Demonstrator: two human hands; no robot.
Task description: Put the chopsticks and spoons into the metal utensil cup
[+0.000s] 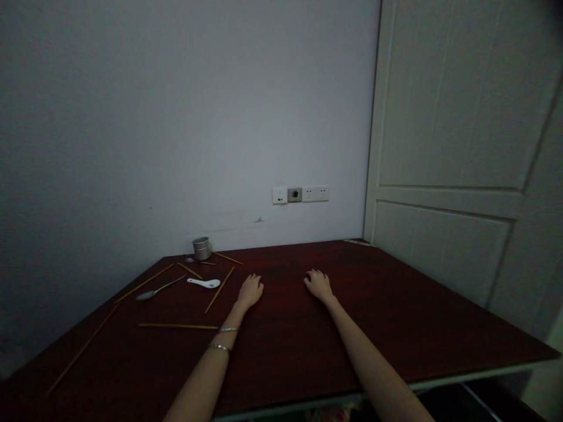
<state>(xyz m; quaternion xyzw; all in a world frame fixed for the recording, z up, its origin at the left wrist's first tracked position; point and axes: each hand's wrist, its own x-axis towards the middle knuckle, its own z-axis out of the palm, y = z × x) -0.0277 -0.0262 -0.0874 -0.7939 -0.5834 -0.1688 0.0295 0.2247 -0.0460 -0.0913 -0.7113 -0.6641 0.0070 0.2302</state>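
Observation:
My left hand (250, 291) lies palm down on the dark red table (281, 346), fingers stretched out and holding nothing. Just left of it is a wooden chopstick (219, 290), and beyond that a white soup spoon (204, 283). My right hand (319, 285) also rests flat on the tabletop, its fingers apart, with bare table around it. A long metal spoon (152, 294) lies further left. At the back left stands a metal cup (202, 248), with a smaller metal spoon (200, 262) in front of it. Another chopstick (178, 326) reaches toward my left wrist.
More chopsticks (144, 283) lie scattered over the table's left side. Behind the table rises a grey wall with sockets (315, 193). A white panelled door (444, 234) stands to the right. A thin flat strip (358, 242) lies at the far right corner.

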